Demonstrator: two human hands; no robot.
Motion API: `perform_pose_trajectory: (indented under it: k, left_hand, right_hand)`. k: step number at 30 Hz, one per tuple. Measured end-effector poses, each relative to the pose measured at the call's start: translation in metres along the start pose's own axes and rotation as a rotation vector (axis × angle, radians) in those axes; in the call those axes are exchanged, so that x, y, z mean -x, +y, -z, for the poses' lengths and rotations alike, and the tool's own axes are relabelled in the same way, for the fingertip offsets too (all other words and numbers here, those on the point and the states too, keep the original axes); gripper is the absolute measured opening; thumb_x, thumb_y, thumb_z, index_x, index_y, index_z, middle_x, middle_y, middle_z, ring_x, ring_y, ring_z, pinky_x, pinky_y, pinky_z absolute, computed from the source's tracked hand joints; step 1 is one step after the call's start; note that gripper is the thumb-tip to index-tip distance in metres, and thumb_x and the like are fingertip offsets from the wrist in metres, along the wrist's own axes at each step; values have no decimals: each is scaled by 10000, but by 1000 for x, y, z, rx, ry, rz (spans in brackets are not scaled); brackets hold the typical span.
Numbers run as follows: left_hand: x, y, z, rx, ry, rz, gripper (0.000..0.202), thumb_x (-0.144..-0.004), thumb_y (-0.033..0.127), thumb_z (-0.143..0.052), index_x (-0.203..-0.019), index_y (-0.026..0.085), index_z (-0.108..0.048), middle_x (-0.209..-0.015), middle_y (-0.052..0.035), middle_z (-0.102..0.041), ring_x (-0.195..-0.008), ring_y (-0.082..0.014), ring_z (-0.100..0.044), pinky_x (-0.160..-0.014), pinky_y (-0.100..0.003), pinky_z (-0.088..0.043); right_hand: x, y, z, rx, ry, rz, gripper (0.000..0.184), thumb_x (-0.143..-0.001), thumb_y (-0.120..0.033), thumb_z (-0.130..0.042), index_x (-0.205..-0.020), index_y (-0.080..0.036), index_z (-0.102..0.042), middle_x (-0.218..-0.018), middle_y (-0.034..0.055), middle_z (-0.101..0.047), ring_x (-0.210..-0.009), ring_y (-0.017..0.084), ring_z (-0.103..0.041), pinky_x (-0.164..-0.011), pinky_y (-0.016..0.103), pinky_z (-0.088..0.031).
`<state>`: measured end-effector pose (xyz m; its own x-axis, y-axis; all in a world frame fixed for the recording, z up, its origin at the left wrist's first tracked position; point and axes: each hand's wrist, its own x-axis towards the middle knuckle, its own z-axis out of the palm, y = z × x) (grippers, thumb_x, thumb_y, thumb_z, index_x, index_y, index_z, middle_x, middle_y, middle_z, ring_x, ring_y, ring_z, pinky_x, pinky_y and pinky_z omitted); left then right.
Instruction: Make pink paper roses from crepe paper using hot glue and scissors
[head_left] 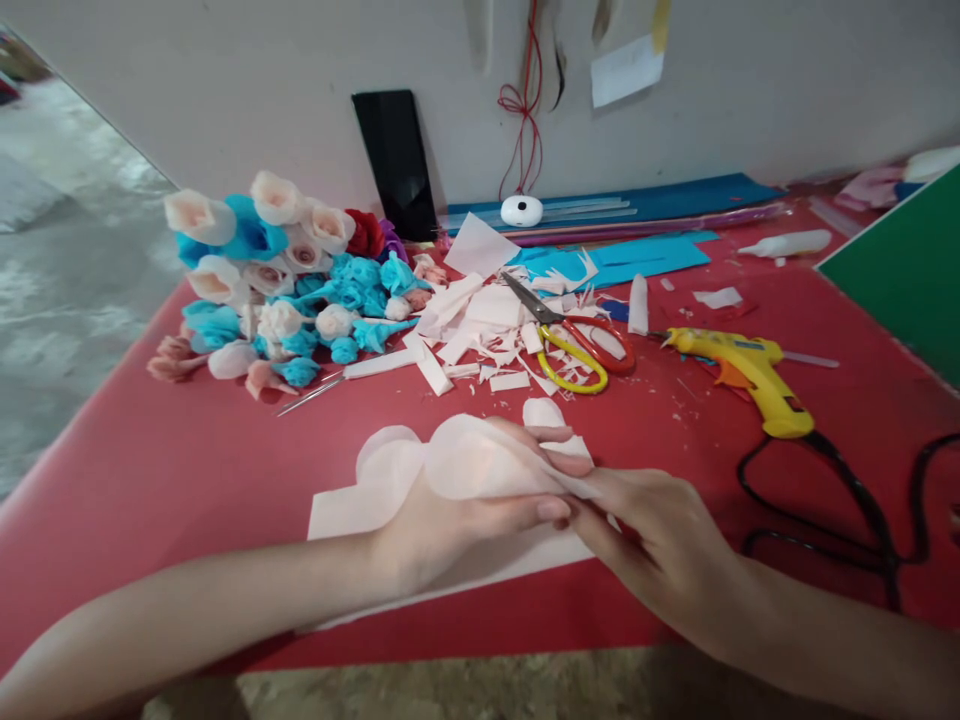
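Note:
A pale, rounded paper petal [484,462] is held between both hands over the near part of the table. My left hand [457,525] is closed on it, the thumb along the near side and the fingers mostly hidden behind the paper. At the petal's right end, my right hand [667,525] pinches the narrow tip, its fingertips meeting the left hand's fingers. Beneath the hands lies a pale paper sheet [341,512], with another rounded paper petal [390,462] to the left and one [541,412] behind the hands.
Paper flowers [277,300] are heaped at the back left, beside a phone [397,165] leaning on the wall. Scissors [566,335] lie on paper scraps [480,310]. A yellow glue gun [742,370] with a black cord [847,480] lies right, near a green board [907,270].

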<state>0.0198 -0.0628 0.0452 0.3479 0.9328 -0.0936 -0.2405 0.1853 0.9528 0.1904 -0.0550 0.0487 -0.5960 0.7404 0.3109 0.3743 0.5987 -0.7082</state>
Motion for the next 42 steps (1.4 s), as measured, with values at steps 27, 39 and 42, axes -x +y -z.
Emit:
perform_pose_trajectory:
  k: [27,39,42]
  left_hand:
    - [4,-2,-2,30,86,-19,146,-648,147,-729,-759,225,-674,-875,5,-624,-899,-157,-596,-824,-266,-487]
    - [-3,5,1,-29,34,111,162,-698,225,-679,-810,192,-567,-689,-3,-664,-675,-180,-645,-669,-309,-526]
    - [-5,4,2,-37,77,102,140,-679,247,-694,-765,198,-596,-703,1,-663,-685,-173,-634,-646,-282,-516]
  right_hand:
    - [2,0,2,-116,-70,-71,126,-844,-149,-468,-858,-207,-579,-766,-18,-627,-607,72,-554,-571,143,-411]
    - [-1,3,5,-164,-146,-186,223,-881,-178,-413,-679,-159,-505,-672,-19,-565,-596,53,-511,-555,154,-362]
    - [-3,3,7,-222,-203,-266,281,-895,-211,-390,-646,-154,-508,-585,-30,-511,-536,50,-475,-512,158,-346]
